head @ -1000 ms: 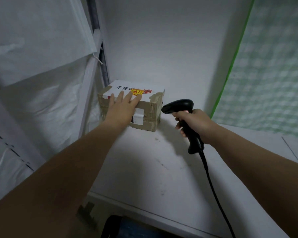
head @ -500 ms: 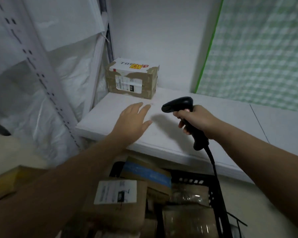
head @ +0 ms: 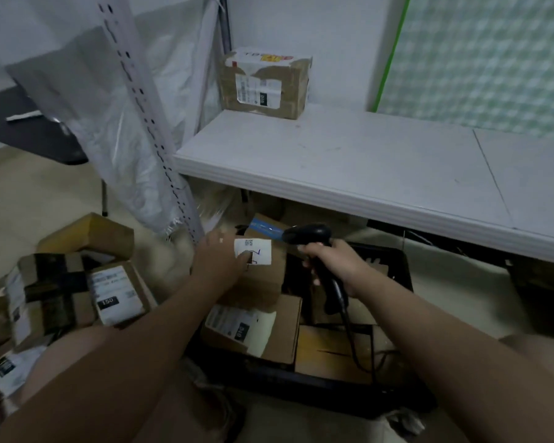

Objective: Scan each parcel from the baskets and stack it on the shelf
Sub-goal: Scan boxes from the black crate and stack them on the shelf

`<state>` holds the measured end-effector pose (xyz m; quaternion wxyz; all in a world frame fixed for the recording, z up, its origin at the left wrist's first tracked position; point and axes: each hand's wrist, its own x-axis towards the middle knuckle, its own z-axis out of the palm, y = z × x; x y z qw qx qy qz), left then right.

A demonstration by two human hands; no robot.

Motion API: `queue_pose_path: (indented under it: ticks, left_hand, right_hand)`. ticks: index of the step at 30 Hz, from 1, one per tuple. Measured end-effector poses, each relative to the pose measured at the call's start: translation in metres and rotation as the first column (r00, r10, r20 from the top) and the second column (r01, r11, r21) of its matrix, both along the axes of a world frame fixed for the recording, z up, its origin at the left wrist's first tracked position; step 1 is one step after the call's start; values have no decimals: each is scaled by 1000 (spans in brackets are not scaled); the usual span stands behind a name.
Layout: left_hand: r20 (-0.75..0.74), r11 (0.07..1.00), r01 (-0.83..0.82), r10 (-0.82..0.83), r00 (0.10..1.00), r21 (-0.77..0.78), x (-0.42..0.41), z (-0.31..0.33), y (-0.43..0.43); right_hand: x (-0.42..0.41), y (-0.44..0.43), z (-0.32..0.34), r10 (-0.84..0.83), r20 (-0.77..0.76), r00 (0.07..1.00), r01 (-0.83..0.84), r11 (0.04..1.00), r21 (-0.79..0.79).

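The left grip (head: 221, 260), fingers spread, is laid on the labelled parcel (head: 263, 282) in the black basket (head: 403, 270); the barcode scanner (head: 307, 234), clasped in the right grip (head: 333, 266), is held just right of its label.

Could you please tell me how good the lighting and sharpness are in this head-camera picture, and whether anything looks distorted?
Head view: the shelf and its parcel are evenly lit and fairly sharp; the basket below sits in dim shadow; the parcels at left are smeared by motion blur; the perforated upright bows slightly, likely from wide-angle distortion.
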<state>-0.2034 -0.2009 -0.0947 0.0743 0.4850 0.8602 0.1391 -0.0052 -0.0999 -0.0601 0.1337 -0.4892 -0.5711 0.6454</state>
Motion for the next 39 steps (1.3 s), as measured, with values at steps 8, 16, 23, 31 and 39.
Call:
queue_pose_path:
  ticks: [8,16,23,31,39]
  left_hand:
    - [548,868,-494,432,716,-39,-16,-19,3]
    - [420,795,-473,308,854,379,-16,10,-13]
    - [541,508,-459,-16,841,729,27,71,7]
    - [566,655,-290,-257,783,698,56,131,97]
    - [524,734,-170,-284,803,657,55,114,152]
  right_hand:
    - [-45,4,-24,-7,-94,996,-14,976,-216]
    - [-36,-6,-19,71,-261,963,-119,978,-173]
    - [9,8,36,-7,-400,917,41,996,77]
    - [40,66,83,-83,-485,871,234,937,260]
    - [51,110,69,-190,-494,849,281,952,118]
